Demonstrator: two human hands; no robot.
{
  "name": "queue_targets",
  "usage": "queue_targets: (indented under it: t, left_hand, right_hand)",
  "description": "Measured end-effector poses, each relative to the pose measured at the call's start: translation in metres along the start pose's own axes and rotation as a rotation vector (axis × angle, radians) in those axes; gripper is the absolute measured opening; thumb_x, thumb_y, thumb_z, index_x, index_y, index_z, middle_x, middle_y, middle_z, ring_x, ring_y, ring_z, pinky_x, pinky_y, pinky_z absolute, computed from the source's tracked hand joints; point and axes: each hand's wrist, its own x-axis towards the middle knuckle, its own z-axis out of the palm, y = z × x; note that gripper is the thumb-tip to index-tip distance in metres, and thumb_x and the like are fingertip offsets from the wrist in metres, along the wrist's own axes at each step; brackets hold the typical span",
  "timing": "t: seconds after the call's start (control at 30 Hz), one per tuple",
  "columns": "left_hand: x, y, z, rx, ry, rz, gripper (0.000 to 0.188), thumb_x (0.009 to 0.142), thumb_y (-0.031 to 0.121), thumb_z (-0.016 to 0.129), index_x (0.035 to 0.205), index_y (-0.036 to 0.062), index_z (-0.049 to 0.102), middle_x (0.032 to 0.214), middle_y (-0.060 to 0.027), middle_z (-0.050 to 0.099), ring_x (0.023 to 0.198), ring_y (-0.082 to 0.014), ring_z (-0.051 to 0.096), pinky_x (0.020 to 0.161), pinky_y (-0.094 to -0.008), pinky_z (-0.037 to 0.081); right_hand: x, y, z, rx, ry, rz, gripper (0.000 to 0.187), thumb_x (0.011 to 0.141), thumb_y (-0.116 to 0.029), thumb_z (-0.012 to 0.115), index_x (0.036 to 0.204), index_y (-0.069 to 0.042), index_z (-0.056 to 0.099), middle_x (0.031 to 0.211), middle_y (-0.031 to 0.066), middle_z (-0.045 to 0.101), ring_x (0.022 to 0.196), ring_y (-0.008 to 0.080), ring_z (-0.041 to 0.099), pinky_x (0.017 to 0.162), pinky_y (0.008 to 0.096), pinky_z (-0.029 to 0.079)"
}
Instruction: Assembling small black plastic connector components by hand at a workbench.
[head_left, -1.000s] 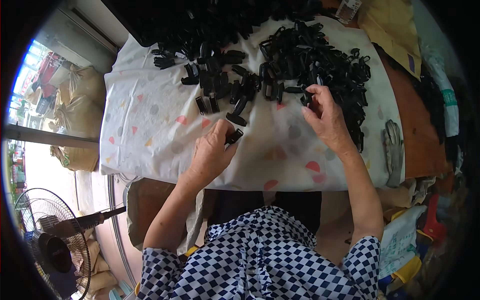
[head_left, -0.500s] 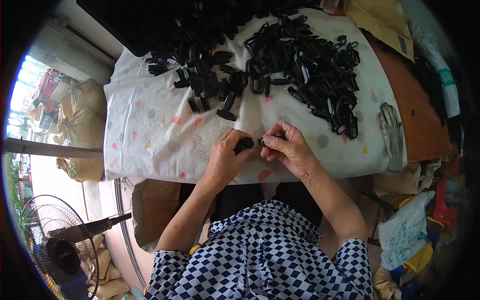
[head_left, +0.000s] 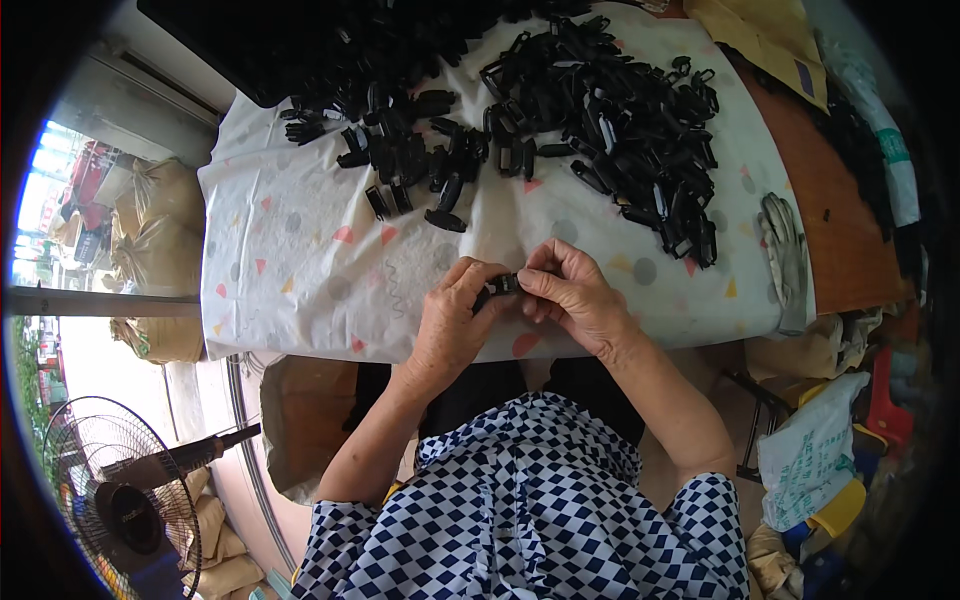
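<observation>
Over the near edge of the table, my left hand (head_left: 455,310) is closed around a small black plastic part (head_left: 504,284), which juts out between thumb and fingers. My right hand (head_left: 570,293) pinches at the right end of that part with thumb and forefinger, its other fingers curled. Whether my right hand has a separate small piece is hidden by the fingertips. Beyond my hands lie two heaps of similar black plastic parts: a left heap (head_left: 400,150) with a few loose ones at its near side, and a larger right heap (head_left: 640,130).
A white patterned cloth (head_left: 300,260) covers the table. Grey work gloves (head_left: 783,250) lie at its right side, by brown wood (head_left: 850,250). A dark bin (head_left: 240,50) stands at the far left. On the left are a fan (head_left: 130,515) and sacks (head_left: 165,240); on the right, a plastic bag (head_left: 810,450).
My hands have come together: the gap between the part in my left hand and my right fingertips has closed. The view has shifted slightly.
</observation>
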Motion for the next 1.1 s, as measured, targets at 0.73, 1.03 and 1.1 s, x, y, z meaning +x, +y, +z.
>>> queue_targets:
  t: [0.73,1.03,1.1]
  left_hand:
    - [0.002,-0.001,-0.028,-0.368,0.015,0.025,0.029,0.082,0.016,0.073,0.107,0.0034,0.067,0.12,-0.0108,0.053,0.102,-0.0199,0.057,0.084,-0.0307,0.047]
    - [-0.004,-0.011,-0.035,-0.98,-0.088,-0.328,0.027,0.088,0.022,0.068,0.109,0.0059,0.068,0.136,-0.01,0.044,0.123,-0.0191,0.043,0.101,-0.0339,0.036]
    - [-0.001,-0.019,-0.033,-0.946,-0.088,-0.292,0.031,0.09,0.026,0.066,0.111,0.0034,0.067,0.136,-0.0078,0.044,0.113,-0.0164,0.05,0.09,-0.0303,0.046]
  right_hand:
    - [0.007,-0.026,0.029,-0.058,-0.205,0.272,0.043,0.088,-0.035,0.068,0.114,-0.007,0.05,0.093,0.0058,0.06,0.075,0.0115,0.063,0.051,0.023,0.052]
    - [0.022,-0.005,0.025,0.067,-0.601,0.3,0.07,0.095,-0.051,0.049,0.147,-0.01,0.026,0.104,0.0121,0.058,0.088,0.0196,0.064,0.054,0.0217,0.05]
    - [0.025,-0.008,0.029,0.015,-0.575,0.303,0.064,0.096,-0.048,0.049,0.144,-0.009,0.031,0.1,0.0101,0.059,0.084,0.0172,0.063,0.054,0.021,0.049]
